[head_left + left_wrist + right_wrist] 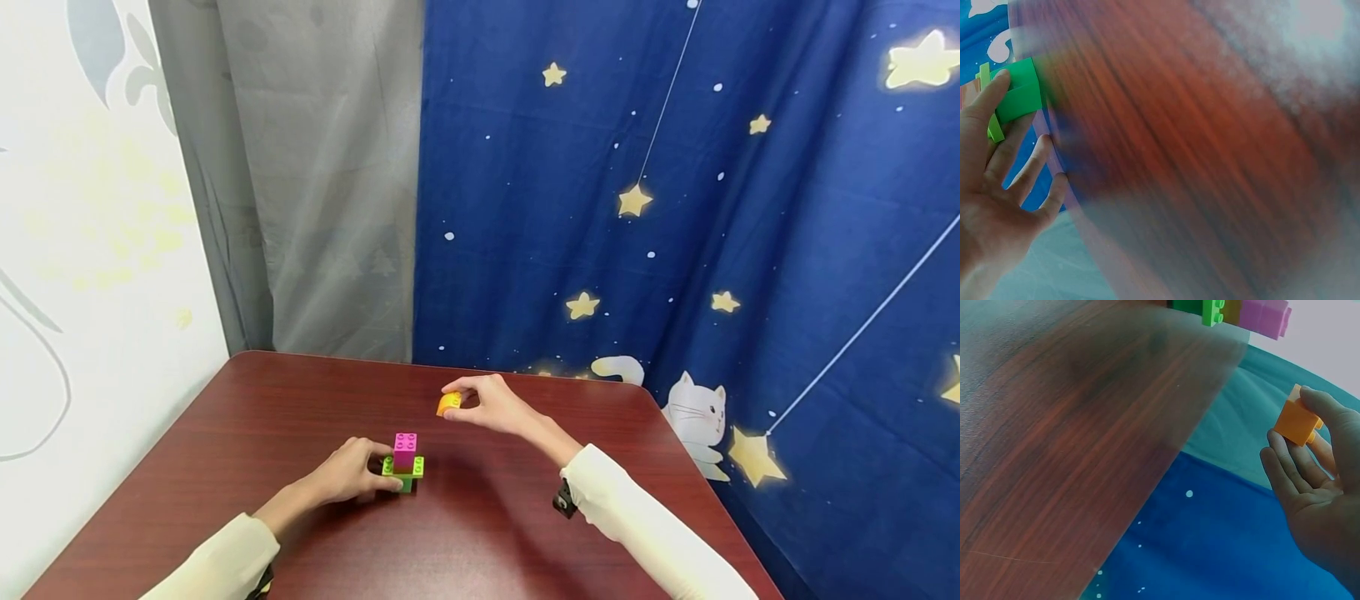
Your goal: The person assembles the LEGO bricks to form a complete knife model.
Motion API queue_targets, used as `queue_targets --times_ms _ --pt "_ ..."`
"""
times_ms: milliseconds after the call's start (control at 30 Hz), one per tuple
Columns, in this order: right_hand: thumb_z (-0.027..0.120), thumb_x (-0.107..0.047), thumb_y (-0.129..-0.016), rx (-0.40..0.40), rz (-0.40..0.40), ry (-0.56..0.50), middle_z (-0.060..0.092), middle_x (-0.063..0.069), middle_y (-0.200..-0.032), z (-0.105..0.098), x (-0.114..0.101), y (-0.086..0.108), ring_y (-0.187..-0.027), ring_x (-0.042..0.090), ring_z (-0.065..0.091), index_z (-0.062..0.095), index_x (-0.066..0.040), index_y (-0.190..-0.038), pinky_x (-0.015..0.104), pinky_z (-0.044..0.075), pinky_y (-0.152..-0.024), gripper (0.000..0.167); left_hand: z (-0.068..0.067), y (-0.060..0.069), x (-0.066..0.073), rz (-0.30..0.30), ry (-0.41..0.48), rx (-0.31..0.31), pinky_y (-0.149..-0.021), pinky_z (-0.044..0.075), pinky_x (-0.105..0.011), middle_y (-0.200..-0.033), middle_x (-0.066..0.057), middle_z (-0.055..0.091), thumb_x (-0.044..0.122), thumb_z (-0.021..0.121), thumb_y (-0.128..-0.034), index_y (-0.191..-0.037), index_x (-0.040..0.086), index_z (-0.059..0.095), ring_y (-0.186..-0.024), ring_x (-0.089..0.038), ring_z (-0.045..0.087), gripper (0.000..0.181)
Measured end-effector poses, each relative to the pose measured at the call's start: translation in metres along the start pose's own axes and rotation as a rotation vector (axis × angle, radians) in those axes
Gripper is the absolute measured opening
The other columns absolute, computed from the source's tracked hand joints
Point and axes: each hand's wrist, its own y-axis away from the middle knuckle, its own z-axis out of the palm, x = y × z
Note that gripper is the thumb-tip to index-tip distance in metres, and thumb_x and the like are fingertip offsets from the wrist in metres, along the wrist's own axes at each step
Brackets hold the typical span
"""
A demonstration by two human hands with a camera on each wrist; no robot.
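A small stack of toy building blocks stands on the table: a green block (1019,90) at the bottom, a lime plate (417,467) across it and a magenta block (405,452) on top. In the right wrist view a yellowish block (1231,311) shows between plate and magenta block. My left hand (348,473) pinches the green block from the left, thumb in front. Above the table, right of the stack and apart from it, my right hand (491,406) holds an orange building block (1297,422) between thumb and fingers. Its top slopes in a curve, with studs on one side.
The dark red wooden table (300,400) has rounded far corners. Behind it hang a grey curtain (330,183) and a blue star-patterned curtain (525,208). A white patterned wall or sheet (97,250) stands along the left.
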Motion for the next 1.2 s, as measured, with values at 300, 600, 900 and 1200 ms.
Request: queue_targets --times_ms 300,600,900,1200 --pt "0.083 -0.025 -0.091 -0.010 -0.010 -0.012 0.073 -0.003 -0.095 -0.002 -0.010 -0.005 -0.087 0.009 0.069 0.074 -0.009 -0.123 0.033 0.059 -0.083 0.036 0.000 -0.001 0.001 0.023 -0.002 0.000 -0.067 0.048 -0.023 -0.083 0.019 0.069 0.041 0.089 -0.0826 -0.103 0.021 0.078 -0.072 -0.007 0.060 0.030" --pt "0.082 -0.028 -0.092 -0.044 -0.006 -0.037 0.074 -0.005 -0.096 0.002 -0.023 -0.005 -0.087 0.002 0.068 0.073 -0.011 -0.124 0.022 0.057 -0.082 0.037 0.001 -0.002 0.000 0.006 -0.008 -0.012 -0.069 0.049 -0.024 -0.087 0.017 0.071 0.043 0.088 -0.0831 -0.106 0.019 0.078 -0.074 -0.005 0.061 0.035" --pt "0.085 -0.023 -0.089 -0.068 -0.028 -0.043 0.077 -0.001 -0.104 0.013 -0.033 -0.006 -0.092 0.006 0.072 0.073 -0.011 -0.124 0.022 0.057 -0.083 0.038 0.001 0.000 0.001 0.022 0.002 0.001 -0.069 0.049 -0.024 -0.086 0.016 0.072 0.042 0.089 -0.0821 -0.105 0.016 0.078 -0.075 -0.008 0.061 0.036" --pt "0.086 -0.025 -0.089 -0.103 -0.038 -0.065 0.077 -0.003 -0.104 0.026 -0.039 -0.010 -0.089 -0.002 0.070 0.074 -0.011 -0.123 0.020 0.056 -0.082 0.039 0.000 0.001 0.001 0.010 0.010 -0.006 -0.067 0.048 -0.024 -0.085 0.017 0.072 0.042 0.088 -0.0830 -0.105 0.019 0.078 -0.072 -0.007 0.061 0.033"
